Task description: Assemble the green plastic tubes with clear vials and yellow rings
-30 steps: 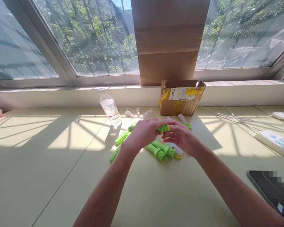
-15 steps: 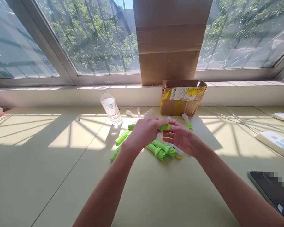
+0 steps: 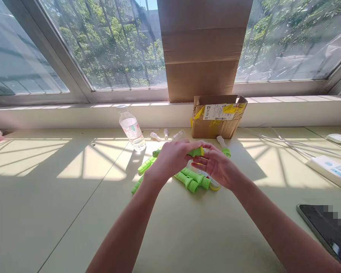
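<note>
My left hand (image 3: pixel 174 155) is wrapped around a green plastic handle (image 3: pixel 195 152), held sideways above the table. A yellow ring (image 3: pixel 201 151) circles its right end. At that end my right hand (image 3: pixel 218 167) has its thumb and index finger closed on what looks like a clear plastic part (image 3: pixel 206 150), mostly hidden by the fingers; its other fingers are loosely curled. Beneath my hands lie several more green handles (image 3: pixel 187 181) with ribbed, threaded ends. A clear piece with a yellow rim (image 3: pixel 215 187) lies beside them, partly covered by my right hand.
A water bottle (image 3: pixel 132 129) stands at the back left. Small clear-white pieces (image 3: pixel 155 136) and a clear cup (image 3: pixel 179 135) lie behind my hands. Farther back is an open cardboard box (image 3: pixel 216 125). To the right are a power strip (image 3: pixel 329 170), cables and a phone (image 3: pixel 324 227).
The view has shifted very slightly. My right fingers have moved a little closer around the yellow-ringed end; my left hand keeps its grip on the green handle.
</note>
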The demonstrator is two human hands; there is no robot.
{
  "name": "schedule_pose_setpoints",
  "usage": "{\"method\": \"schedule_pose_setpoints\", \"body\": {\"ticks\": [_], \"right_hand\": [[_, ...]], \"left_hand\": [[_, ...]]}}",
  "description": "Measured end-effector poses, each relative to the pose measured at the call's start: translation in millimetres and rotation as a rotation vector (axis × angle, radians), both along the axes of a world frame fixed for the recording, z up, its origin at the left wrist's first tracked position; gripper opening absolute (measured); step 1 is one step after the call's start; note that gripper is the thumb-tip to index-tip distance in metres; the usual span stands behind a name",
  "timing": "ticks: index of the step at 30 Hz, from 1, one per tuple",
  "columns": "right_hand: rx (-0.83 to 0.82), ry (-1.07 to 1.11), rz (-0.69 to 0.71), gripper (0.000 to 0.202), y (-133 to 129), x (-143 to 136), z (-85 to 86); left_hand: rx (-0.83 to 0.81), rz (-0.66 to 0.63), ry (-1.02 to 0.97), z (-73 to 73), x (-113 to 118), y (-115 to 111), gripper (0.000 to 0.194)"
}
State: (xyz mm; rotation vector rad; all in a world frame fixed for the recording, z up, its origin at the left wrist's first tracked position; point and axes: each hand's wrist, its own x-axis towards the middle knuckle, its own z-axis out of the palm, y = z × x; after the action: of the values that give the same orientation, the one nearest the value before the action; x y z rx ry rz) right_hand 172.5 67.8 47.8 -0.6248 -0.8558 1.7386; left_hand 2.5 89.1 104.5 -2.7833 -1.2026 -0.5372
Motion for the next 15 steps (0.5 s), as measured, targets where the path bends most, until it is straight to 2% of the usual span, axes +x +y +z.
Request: {"method": "schedule_pose_setpoints", "body": {"ticks": [15], "right_hand": [[0.008, -0.016, -0.073, 0.023, 1.1, 0.4, 1.4]], "left_hand": [[-0.128, -0.052, -0.154, 0.2, 0.6, 1.6, 0.044]]}}
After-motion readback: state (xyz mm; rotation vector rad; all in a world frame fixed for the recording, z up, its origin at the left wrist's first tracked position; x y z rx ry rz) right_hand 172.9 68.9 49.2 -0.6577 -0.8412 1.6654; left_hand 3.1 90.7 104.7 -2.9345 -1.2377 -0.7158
